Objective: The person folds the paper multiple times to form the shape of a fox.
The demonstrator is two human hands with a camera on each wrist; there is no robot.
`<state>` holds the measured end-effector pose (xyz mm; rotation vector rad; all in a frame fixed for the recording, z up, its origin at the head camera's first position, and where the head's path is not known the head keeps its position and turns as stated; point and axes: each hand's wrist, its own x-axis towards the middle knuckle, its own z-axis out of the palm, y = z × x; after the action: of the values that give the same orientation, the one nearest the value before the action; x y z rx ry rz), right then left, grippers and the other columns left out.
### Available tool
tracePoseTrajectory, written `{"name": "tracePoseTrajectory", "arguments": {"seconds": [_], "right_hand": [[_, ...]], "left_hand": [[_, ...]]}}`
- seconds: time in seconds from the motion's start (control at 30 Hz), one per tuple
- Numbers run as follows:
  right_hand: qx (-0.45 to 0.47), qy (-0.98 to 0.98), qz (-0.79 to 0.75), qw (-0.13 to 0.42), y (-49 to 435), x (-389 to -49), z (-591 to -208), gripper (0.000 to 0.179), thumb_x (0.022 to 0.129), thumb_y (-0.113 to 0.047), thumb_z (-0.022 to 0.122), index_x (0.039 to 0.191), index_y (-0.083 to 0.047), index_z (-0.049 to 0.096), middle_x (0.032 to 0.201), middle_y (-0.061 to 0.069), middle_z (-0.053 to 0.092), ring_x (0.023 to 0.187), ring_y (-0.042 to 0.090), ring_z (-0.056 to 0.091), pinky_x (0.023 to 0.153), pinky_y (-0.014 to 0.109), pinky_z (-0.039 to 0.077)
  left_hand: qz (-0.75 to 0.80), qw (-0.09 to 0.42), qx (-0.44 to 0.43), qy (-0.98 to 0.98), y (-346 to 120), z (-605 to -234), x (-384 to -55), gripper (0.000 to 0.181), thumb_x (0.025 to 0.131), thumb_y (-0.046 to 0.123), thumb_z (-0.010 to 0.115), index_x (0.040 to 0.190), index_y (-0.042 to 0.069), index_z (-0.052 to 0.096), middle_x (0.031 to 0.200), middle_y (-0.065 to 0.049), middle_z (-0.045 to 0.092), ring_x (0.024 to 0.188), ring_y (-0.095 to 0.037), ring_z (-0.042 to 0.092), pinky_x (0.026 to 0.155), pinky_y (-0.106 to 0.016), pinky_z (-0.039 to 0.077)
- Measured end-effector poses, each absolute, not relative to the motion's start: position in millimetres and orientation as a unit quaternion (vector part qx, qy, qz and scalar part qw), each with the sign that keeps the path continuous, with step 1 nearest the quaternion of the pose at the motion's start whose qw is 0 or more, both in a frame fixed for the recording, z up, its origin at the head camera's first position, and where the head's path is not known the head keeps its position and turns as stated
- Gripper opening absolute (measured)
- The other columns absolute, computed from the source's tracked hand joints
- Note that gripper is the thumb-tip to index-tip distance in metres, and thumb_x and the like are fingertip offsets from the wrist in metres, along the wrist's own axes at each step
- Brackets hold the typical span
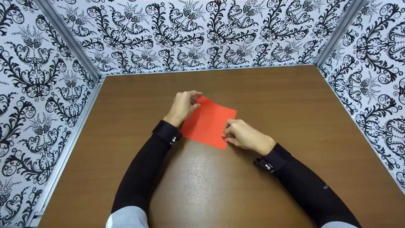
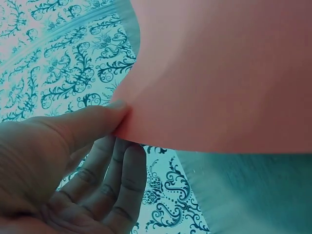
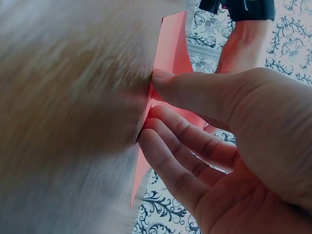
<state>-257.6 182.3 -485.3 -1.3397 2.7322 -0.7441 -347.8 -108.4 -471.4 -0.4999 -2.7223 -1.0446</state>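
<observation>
A square sheet of red-orange paper [image 1: 208, 122] is held at a slant above the middle of the wooden table. My left hand [image 1: 183, 106] pinches its far left corner between thumb and fingers; in the left wrist view the sheet [image 2: 219, 73] curves up from the thumb, with the other fingers below. At the right edge, close to the near right corner, my right hand [image 1: 243, 134] grips the paper with curled fingers. The right wrist view has the thumb and fingertips gathered at the sheet [image 3: 173, 44], right down at the tabletop, with the paper bowed behind them.
The brown wooden table [image 1: 202, 190] spreads out around both arms. Walls with a black floral pattern [image 1: 177, 34] enclose it at the back, left and right, with grey metal posts [image 1: 68, 34] at the corners.
</observation>
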Motion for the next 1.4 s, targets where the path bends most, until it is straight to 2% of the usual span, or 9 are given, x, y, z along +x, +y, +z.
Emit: {"name": "tracePoseTrajectory", "arguments": {"seconds": [0.33,0.8,0.93,1.1,1.2,1.4], "right_hand": [[-0.432,0.870,-0.237,-0.003,183,-257,-485,0.005,0.103,0.000,0.086,0.105,-0.002,0.089,0.108,0.014,0.076,0.097,0.026,0.078,0.084,0.039,0.069],[-0.419,0.877,-0.236,0.010,184,-259,-482,0.005,0.104,-0.001,0.085,0.109,-0.002,0.088,0.108,0.013,0.076,0.099,0.027,0.078,0.087,0.041,0.069],[-0.423,0.877,-0.227,0.000,184,-259,-483,0.005,0.103,-0.002,0.086,0.107,-0.005,0.086,0.107,0.012,0.076,0.099,0.026,0.077,0.086,0.041,0.068],[-0.429,0.875,-0.225,-0.008,183,-258,-484,0.005,0.103,-0.002,0.087,0.101,-0.005,0.084,0.104,0.011,0.076,0.096,0.025,0.076,0.083,0.038,0.067],[-0.433,0.872,-0.229,-0.010,182,-258,-486,0.006,0.103,-0.002,0.087,0.099,-0.006,0.084,0.104,0.010,0.076,0.095,0.024,0.075,0.082,0.037,0.067],[-0.431,0.871,-0.235,-0.013,183,-260,-489,0.007,0.102,-0.002,0.088,0.097,-0.007,0.085,0.102,0.009,0.075,0.094,0.022,0.074,0.081,0.036,0.066]], "left_hand": [[-0.346,0.110,-0.204,-0.909,-109,-468,-331,0.040,0.108,0.004,0.082,0.148,0.007,0.080,0.123,-0.014,0.089,0.106,-0.030,0.086,0.097,-0.042,0.070],[-0.338,0.120,-0.227,-0.905,-103,-458,-311,0.045,0.106,0.003,0.084,0.150,0.010,0.079,0.120,-0.009,0.091,0.098,-0.026,0.085,0.089,-0.041,0.069],[-0.329,0.122,-0.234,-0.907,-101,-458,-306,0.047,0.106,0.003,0.084,0.151,0.013,0.079,0.113,-0.008,0.091,0.095,-0.025,0.085,0.086,-0.040,0.069],[-0.328,0.121,-0.241,-0.905,-102,-460,-299,0.048,0.105,0.003,0.085,0.152,0.013,0.078,0.113,-0.011,0.090,0.096,-0.026,0.087,0.087,-0.042,0.071],[-0.327,0.119,-0.242,-0.906,-102,-462,-295,0.042,0.104,0.002,0.086,0.145,0.011,0.081,0.113,-0.011,0.091,0.098,-0.026,0.088,0.089,-0.042,0.072],[-0.311,0.117,-0.247,-0.910,-101,-461,-288,0.013,0.103,0.005,0.088,0.115,0.007,0.086,0.105,-0.008,0.090,0.093,-0.024,0.086,0.088,-0.039,0.072]]}}
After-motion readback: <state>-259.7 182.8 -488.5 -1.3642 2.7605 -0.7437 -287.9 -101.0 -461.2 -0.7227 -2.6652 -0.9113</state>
